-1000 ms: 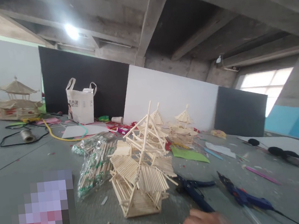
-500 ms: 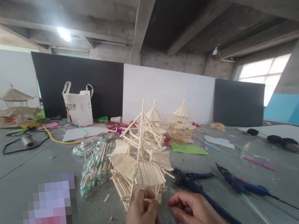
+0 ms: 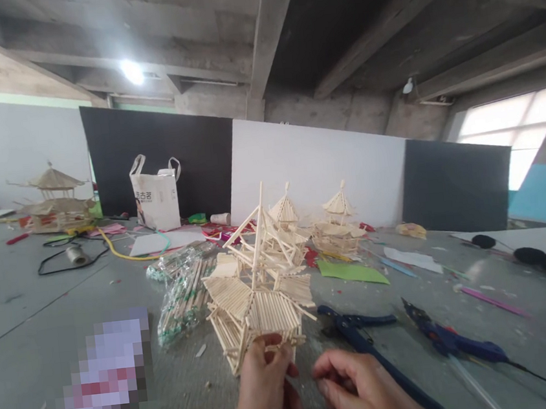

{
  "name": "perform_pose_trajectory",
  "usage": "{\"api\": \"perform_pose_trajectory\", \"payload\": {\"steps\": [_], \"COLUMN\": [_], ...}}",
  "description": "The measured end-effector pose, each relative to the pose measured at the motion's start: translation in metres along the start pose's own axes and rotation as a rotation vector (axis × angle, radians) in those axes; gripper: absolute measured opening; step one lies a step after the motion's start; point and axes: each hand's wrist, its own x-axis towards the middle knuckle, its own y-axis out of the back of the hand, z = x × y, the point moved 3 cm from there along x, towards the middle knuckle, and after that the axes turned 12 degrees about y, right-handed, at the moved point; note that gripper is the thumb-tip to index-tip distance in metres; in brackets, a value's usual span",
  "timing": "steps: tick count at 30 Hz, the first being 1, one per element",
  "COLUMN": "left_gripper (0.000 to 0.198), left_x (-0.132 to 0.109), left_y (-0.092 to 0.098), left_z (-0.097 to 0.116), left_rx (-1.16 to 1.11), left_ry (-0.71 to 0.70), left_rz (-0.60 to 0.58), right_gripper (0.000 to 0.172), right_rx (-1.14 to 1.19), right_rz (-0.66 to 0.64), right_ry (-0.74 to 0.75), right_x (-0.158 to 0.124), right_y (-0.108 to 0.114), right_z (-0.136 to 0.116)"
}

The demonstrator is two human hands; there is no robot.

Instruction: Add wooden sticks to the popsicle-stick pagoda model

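Grey floor w/ scraps: my left hand (image 3: 265,387) fingers are gripping stick model (image 3: 256,300), right hand (image 3: 366,393) curling loosely, holding nothing.

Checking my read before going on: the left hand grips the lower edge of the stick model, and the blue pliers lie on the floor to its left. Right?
Not quite. In the head view the left hand does grip the stick model at its lower edge, but the blue pliers lie on the floor to its right, beyond the right hand.

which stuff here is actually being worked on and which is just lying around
In hand:
- stick model, gripped at its front edge by the left hand
- right hand beside it, fingers curled

Lying about:
- blue pliers
- glue gun
- bagged sticks
- white tote bag
- green paper
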Motion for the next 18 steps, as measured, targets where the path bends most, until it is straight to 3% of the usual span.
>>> {"api": "perform_pose_trajectory", "payload": {"steps": [10,15,18], "left_gripper": [0.024,0.031,0.027], "left_x": [0.003,-0.006,-0.017], "left_y": [-0.007,-0.01,-0.014], "left_z": [0.006,0.001,-0.007], "left_rx": [-0.015,0.006,-0.012], "left_ry": [-0.06,-0.049,0.054], "left_rz": [0.062,-0.033,-0.182], "right_gripper": [0.014,0.015,0.018], "right_rx": [-0.141,-0.24,-0.284], "right_rz": [-0.023,-0.012,0.057], "right_ry": [0.113,0.131,0.185], "right_x": [-0.003,-0.01,-0.016], "right_y": [0.007,0.012,0.018], "right_z": [-0.001,-0.002,-0.004]}}
